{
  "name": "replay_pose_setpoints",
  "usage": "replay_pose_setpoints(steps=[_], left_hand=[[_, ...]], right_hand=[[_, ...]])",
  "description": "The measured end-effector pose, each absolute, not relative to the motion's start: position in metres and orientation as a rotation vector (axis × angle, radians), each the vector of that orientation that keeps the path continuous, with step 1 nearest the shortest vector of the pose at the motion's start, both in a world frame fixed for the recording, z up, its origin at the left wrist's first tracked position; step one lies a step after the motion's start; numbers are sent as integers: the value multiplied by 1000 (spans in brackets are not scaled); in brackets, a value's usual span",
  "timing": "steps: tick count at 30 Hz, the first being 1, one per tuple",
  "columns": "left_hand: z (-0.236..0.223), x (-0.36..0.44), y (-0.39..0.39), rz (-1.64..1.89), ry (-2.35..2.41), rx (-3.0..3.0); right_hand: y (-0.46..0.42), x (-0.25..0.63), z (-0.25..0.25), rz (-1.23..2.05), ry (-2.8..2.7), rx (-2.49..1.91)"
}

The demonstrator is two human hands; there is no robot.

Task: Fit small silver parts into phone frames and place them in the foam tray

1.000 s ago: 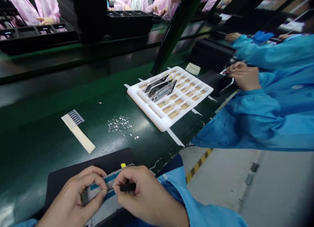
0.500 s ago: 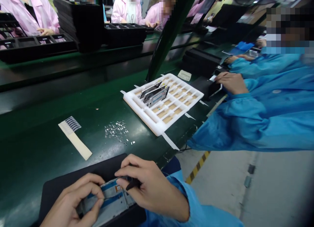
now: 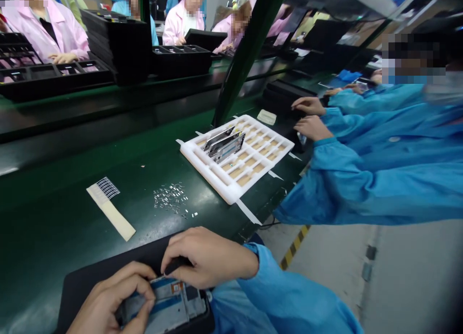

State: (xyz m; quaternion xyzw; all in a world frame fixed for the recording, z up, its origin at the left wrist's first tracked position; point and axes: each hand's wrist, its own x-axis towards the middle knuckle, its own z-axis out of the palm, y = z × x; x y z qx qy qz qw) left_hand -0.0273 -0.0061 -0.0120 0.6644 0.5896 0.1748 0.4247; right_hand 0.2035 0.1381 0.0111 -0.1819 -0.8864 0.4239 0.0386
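Phone frame [image 3: 181,307] over mat [image 3: 77,290]; beyond, on worktop [image 3: 43,208]: paper strip [image 3: 117,220] left, small pieces [image 3: 171,199] middle, slotted tray [image 3: 204,170] right, upright frames [image 3: 231,150] in tray.

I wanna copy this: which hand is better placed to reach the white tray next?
Probably the right hand: it is nearer the white tray. The left hand is farther away, curled over the grey frame.

A long green table [image 3: 47,218] stretches across the room (it shines in spots). A dark green pole [image 3: 248,52] rises at a slant. The gray floor [image 3: 405,276] has a yellow-and-black stripe [image 3: 294,247].
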Motion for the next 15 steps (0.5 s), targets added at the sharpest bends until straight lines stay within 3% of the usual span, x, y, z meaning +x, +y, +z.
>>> replay_pose_setpoints(steps=[4,10,15], left_hand=[[-13,-28,-1,539,1478,1508],[-4,-33,-1,616,1411,993],[-7,-34,-7,565,1470,862]], right_hand=[[138,208,12,1431,-2662,-636],[122,216,9,1942,-2080,-922],[110,210,-4,1946,-1961,-1198]])
